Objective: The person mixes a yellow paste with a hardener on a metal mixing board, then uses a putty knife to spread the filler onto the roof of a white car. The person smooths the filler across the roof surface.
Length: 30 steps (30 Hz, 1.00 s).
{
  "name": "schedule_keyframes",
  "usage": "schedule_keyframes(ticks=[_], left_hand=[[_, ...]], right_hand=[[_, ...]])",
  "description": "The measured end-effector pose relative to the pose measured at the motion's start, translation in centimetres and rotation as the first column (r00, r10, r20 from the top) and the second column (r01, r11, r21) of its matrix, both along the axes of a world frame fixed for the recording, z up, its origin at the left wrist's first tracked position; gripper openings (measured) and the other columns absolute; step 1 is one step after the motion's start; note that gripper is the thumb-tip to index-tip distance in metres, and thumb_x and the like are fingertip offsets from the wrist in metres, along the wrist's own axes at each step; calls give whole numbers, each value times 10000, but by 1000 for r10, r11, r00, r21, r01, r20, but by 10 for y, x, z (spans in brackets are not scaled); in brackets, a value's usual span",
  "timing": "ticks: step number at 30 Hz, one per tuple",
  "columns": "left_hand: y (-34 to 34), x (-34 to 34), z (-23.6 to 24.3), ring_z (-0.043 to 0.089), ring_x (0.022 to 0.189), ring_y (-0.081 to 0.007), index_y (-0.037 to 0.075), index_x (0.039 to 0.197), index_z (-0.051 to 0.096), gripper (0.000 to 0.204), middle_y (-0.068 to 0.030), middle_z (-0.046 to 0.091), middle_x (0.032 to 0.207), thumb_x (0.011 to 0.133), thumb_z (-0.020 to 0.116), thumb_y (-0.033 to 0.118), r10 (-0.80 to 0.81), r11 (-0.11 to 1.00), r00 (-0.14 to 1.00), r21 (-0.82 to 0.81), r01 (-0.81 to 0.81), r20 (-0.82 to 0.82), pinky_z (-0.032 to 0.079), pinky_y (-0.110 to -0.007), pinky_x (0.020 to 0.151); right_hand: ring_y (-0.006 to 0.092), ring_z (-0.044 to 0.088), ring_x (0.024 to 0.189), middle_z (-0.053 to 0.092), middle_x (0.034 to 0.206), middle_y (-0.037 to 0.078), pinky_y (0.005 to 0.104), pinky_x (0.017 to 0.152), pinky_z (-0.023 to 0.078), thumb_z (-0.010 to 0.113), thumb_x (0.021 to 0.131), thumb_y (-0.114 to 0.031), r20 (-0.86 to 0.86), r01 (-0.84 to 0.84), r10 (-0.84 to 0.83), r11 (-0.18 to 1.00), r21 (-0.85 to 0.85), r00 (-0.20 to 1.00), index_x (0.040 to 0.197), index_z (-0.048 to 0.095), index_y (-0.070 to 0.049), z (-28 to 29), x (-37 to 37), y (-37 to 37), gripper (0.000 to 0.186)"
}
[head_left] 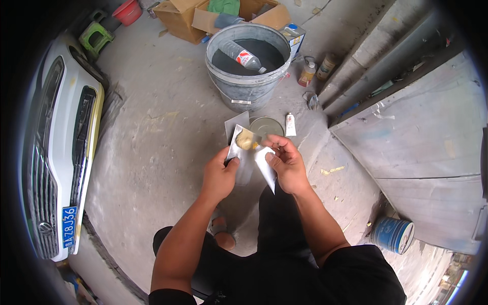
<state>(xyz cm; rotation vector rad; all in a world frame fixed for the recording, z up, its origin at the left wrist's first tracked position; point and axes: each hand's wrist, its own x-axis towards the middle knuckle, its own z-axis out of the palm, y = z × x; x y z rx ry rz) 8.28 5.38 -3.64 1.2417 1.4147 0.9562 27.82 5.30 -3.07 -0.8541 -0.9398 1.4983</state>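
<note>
My left hand (220,175) grips a flat metal scraper (235,151) with a lump of beige putty (245,140) near its far end. Pinched in my right hand (287,168) is a second scraper (266,168), pale and tapering, its edge close to the putty; the fingertips are slightly blurred. Just beyond both hands, a round tin (268,127) stands on the floor, partly hidden by the hands. A white tube (290,125) lies to its right. Behind the left scraper a grey flat sheet (237,123) shows in part.
A large grey bucket (243,96) of dark liquid has a plastic bottle (245,58) in it. Cardboard boxes (178,20) sit behind. To the left is a white car front bumper (68,147); to the right, a pale panel (417,152) and a blue pail (391,235).
</note>
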Motion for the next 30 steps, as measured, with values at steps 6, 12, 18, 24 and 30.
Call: schedule_keyframes(ticks=[6,12,18,24,30], left_hand=[[0,1,0,626,730,-148,4,1242,608,353,-119,696,876,908,614,120,1,1000,1000,16,-1,-31,497,-303,704],[-1,2,5,639,724,-155,4,1247,604,359,-134,700,880,912,604,134,-18,1000,999,10,18,-33,502,-307,697],[-1,3,8,643,704,-157,3,1256,600,373,-141,701,861,910,609,140,-25,1000,999,12,26,-34,502,-308,683],[-2,3,8,664,736,-184,-3,1259,595,383,-170,704,903,906,612,145,-42,999,999,7,42,-34,508,-319,701],[-3,4,15,680,781,-198,-3,1245,600,365,-178,705,936,907,606,136,-53,998,998,29,54,-37,512,-326,726]], right_hand=[[126,556,1122,612,1220,62,272,963,449,561,926,89,22,35,-37,998,53,999,1337,518,-66,-1,-4,2,441],[128,563,1068,597,1168,44,270,941,455,564,933,72,3,30,-30,996,90,1000,1346,508,-68,0,-4,1,440],[135,561,1032,555,1125,36,273,917,464,547,940,72,24,42,-46,988,149,999,1383,460,-69,0,-7,3,474],[122,552,1015,541,1121,31,254,898,461,541,947,70,81,42,-58,982,184,995,1380,456,-65,-1,-7,2,461],[116,550,1005,539,1114,31,252,864,476,535,950,70,104,35,-53,985,169,993,1370,458,-61,0,-7,1,446]])
